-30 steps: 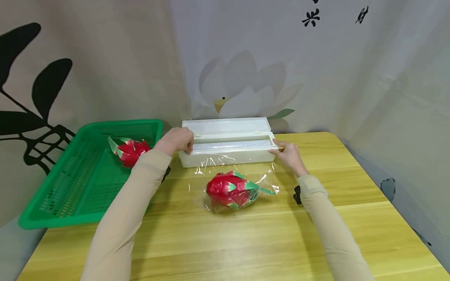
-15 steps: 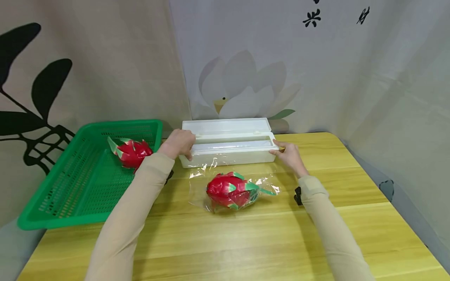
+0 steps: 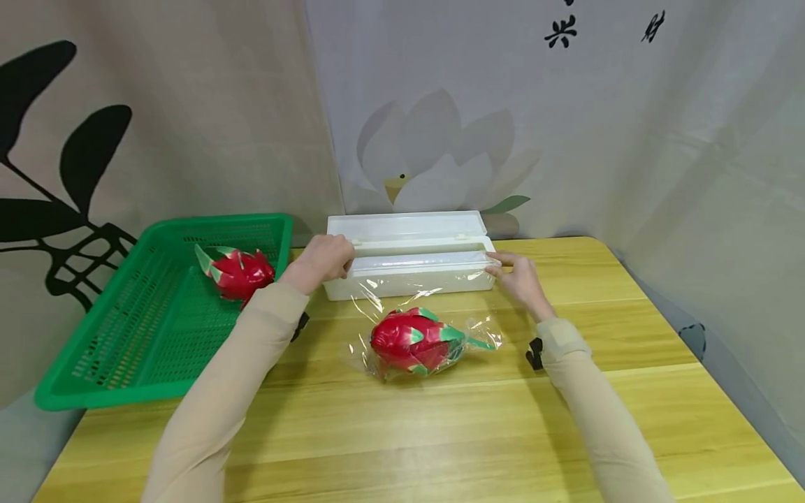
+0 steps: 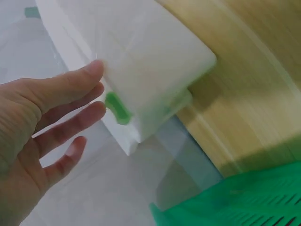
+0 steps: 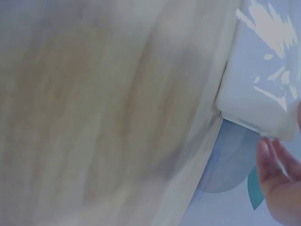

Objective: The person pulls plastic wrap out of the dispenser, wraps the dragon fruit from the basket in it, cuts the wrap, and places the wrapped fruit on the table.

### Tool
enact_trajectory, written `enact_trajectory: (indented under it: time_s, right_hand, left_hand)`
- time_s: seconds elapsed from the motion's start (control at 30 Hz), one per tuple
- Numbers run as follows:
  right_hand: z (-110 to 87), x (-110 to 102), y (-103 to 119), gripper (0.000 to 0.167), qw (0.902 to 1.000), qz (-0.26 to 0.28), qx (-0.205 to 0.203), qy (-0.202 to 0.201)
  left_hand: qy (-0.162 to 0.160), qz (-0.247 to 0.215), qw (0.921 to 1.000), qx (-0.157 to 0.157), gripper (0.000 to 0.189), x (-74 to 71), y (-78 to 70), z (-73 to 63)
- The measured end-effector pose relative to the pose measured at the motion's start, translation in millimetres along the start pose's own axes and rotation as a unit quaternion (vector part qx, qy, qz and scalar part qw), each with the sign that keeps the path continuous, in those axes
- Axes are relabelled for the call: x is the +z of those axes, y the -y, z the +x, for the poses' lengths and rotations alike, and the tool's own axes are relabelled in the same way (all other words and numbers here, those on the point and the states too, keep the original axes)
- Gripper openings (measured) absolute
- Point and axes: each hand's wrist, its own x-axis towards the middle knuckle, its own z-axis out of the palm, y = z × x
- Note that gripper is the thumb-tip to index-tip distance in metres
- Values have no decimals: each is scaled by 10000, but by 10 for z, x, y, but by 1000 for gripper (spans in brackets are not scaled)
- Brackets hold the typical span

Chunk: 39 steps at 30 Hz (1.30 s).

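A white cling film box [image 3: 409, 282] stands at the back of the table, its lid [image 3: 407, 225] tipped back and a film roll inside. Clear cling film [image 3: 361, 349] stretches from the box toward me, over and around a red dragon fruit [image 3: 411, 341] with green tips. At the box's left end my left hand [image 3: 323, 261] pinches the film between thumb and forefinger; the left wrist view shows its other fingers [image 4: 70, 157] loosely bent. My right hand [image 3: 518, 279] pinches the film at the right end, its fingertips [image 5: 264, 149] close to the box corner.
A green plastic basket [image 3: 119, 314] stands on the left, holding a second dragon fruit [image 3: 242, 274]. Behind the wooden table [image 3: 440, 447] hangs a pale printed curtain [image 3: 251, 126], close to the box lid.
Both hands stay at the box ends. The left hand has shifted slightly right, and the right fingers have risen a little off the box end. The loose film by the fruit has shifted and creased.
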Motion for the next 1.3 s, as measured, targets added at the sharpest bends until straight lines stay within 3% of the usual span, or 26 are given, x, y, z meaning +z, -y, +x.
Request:
enact_trajectory:
  time_s: [0.23,0.4,0.7,0.9,1.1,1.3]
  right_hand:
    - [-66,-27,73,19,9977,78,-565,-356]
    - [-146,-115,167,17,9963,145,-796,-278]
    - [-328,-284,309,16,9950,244,-965,2]
    - [-451,-363,372,14,9939,208,-1072,144]
    - [-608,-414,428,10,9894,16,-1439,215]
    - [-780,-463,461,7,9852,58,-1605,595]
  left_hand:
    - [-20,-573,9982,-191,5,-81,-54,-109]
    - [-48,-944,9950,-310,4,-140,-92,-223]
    - [-437,-1309,9901,236,6,-195,-144,-446]
    - [-307,-1488,9877,368,6,-244,-223,-569]
    - [-305,-1663,9842,533,8,-215,-298,-683]
    - [-473,-1654,9820,784,8,-158,-396,-798]
